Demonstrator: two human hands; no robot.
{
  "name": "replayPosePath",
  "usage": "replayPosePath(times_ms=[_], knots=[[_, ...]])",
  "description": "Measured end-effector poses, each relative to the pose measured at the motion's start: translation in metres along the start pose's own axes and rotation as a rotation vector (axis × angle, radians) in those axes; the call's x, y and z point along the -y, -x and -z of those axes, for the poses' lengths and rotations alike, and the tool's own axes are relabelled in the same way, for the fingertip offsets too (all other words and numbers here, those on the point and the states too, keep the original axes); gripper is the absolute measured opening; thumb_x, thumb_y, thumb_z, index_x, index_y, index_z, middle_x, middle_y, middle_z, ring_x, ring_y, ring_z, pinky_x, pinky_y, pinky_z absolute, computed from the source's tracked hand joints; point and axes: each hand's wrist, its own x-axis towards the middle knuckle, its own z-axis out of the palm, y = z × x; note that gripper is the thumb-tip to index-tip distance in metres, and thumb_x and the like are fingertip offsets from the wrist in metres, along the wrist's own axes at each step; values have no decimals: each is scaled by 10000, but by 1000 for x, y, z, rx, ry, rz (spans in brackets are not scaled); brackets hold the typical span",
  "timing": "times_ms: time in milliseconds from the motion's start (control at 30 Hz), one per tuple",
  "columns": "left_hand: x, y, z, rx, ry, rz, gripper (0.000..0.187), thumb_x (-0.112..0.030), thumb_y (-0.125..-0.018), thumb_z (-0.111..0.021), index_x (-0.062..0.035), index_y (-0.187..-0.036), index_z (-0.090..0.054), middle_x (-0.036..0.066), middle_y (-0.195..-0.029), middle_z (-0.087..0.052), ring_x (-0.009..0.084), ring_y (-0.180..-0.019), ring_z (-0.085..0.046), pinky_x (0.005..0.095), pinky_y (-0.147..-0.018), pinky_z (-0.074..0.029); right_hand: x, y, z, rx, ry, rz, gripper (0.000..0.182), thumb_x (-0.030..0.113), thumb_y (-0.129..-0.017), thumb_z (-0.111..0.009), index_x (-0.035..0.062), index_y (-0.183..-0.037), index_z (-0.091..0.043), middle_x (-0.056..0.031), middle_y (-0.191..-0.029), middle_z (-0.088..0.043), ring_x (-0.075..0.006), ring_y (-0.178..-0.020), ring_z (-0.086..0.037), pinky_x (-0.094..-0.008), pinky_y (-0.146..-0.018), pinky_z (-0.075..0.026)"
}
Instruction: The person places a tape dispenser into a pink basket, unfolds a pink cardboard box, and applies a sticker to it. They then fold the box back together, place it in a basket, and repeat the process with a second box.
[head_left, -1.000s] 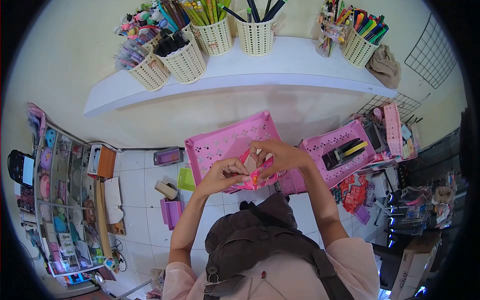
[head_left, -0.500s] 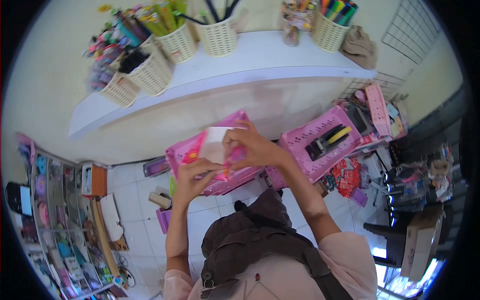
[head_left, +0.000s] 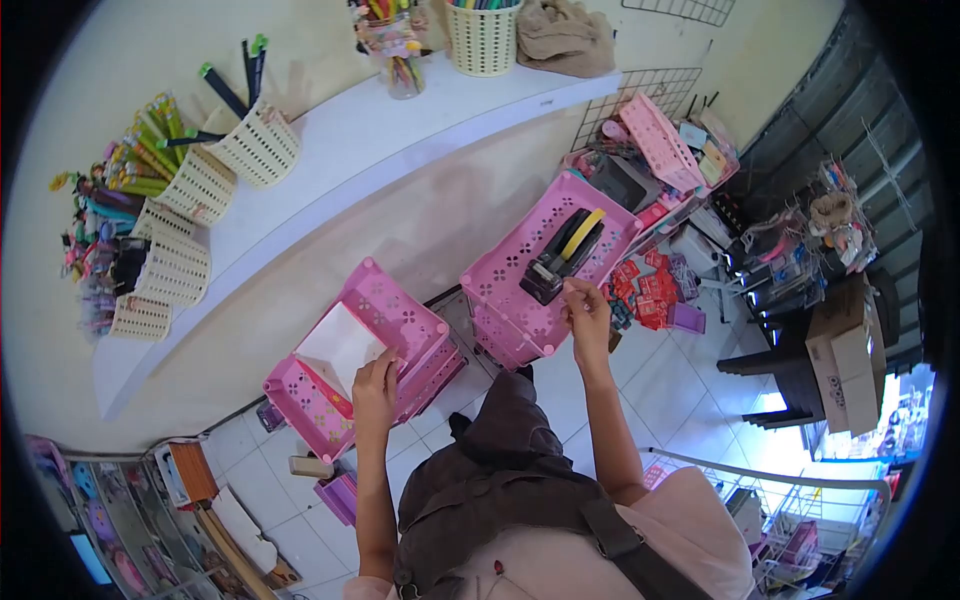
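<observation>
My left hand point(head_left: 376, 390) has its fingers closed at the right edge of a white-and-pink item point(head_left: 343, 348), perhaps a box or folded card, over the left pink basket point(head_left: 420, 322). Beyond it, to the right, a black tape dispenser point(head_left: 552, 268) with a yellow roll point(head_left: 583, 235) lies in the right pink basket point(head_left: 490, 262). My right hand point(head_left: 588, 318) is at the cutter end of the dispenser, fingertips pinched together; whatever is between them is too small to make out.
A white wall shelf point(head_left: 350, 130) holds cream baskets point(head_left: 255, 145) of pens and a brown cloth point(head_left: 567, 38). Red packets point(head_left: 655, 292) lie at the right, near a cardboard box point(head_left: 845, 360). Stocked shelves point(head_left: 130, 500) stand at the left.
The view has turned to the right. My right hand has left the white-and-pink item and moved over to the tape dispenser. My left hand remains at the item, now lower over the left basket.
</observation>
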Motion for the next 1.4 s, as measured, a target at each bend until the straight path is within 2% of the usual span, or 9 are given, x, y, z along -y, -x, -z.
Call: replayPosePath(times_ms=[200, 333, 433, 500, 800, 1100, 1167, 1200, 1400], knots=[[9, -14, 1, 248, 56, 20, 230, -35, -719, -548, -60, -948, -550, 136, -771, -567, 273, -689, -539, 348, -608, -434, -14, -20, -4, -37, -235, -241, 214, 173, -775, -572, -12, -873, -528, 38, -537, -377, -33, -375, -295, -187, -338, -193], [-6, -24, -1, 54, -136, -135, 209, -46, -711, -562, -51, -921, -553, 143, -822, -545, 283, -732, -537, 346, -644, -437, -11, -27, -9, -53, -248, -271, 190, 167, -765, -584, -8, -828, -548, 51, -510, -355, -22, -348, -253, -185, -325, -173], [-38, -40, -13, 6, -1, -160, 213, -46, -706, -567, -35, -917, -542, 145, -862, -522, 296, -783, -526, 350, -692, -430, -13, -28, -12, -45, -305, -295, 159, 152, -751, -598, -1, -780, -565, 63, -491, -347, -17, -343, -249, -183, -322, -169], [-65, -58, -27, 189, 296, -119, 227, -37, -709, -556, -22, -934, -527, 145, -890, -526, 306, -850, -513, 347, -746, -412, -17, -29, -15, -93, -336, -320, 120, 139, -735, -614, 34, -741, -557, 65, -516, -340, -13, -343, -234, -183, -318, -159], [-89, -103, -113, 355, 496, -446, 418, 66, -726, -439, -8, -1136, -418, 184, -1061, -488, 326, -973, -475, 348, -828, -382, -6, -32, -29, -244, -436, -172, 106, 130, -710, -637, 57, -673, -571, 55, -467, -415, -16, -342, -277, -178, -332, -173], [-70, -107, -136, 372, 647, -337, 352, 28, -778, -409, -16, -1126, -437, 160, -1056, -506, 262, -957, -506, 309, -844, -371, -19, 9, -45, -203, -349, -145, 60, 69, -725, -595, 16, -703, -575, 36, -501, -447, -23, -354, -291, -196, -341, -186], [-71, -113, -139, 520, 862, -10, 259, -40, -813, -437, 12, -1064, -474, 120, -1015, -532, 171, -947, -508, 256, -807, -395, -27, 15, -46, -187, -319, -157, 68, 68, -729, -592, 9, -701, -572, 25, -507, -458, -30, -354, -306, -198, -339, -202], [-71, -116, -141, 525, 865, -7, 259, -40, -813, -437, 12, -1064, -474, 120, -1015, -532, 171, -947, -508, 256, -807, -395, -32, 16, -45, -192, -316, -159, 68, 68, -729, -592, 9, -701, -572, 25, -507, -458, -30, -354, -306, -198, -339, -202], [-77, -129, -152, 599, 814, -17, 417, -150, -686, -653, 13, -1033, -489, 128, -866, -586, 155, -806, -570, 265, -706, -456, -51, 7, -40, -183, -23, -121, 78, 44, -719, -575, -28, -697, -550, -26, -512, -489, -59, -358, -370, -206, -334, -254]])
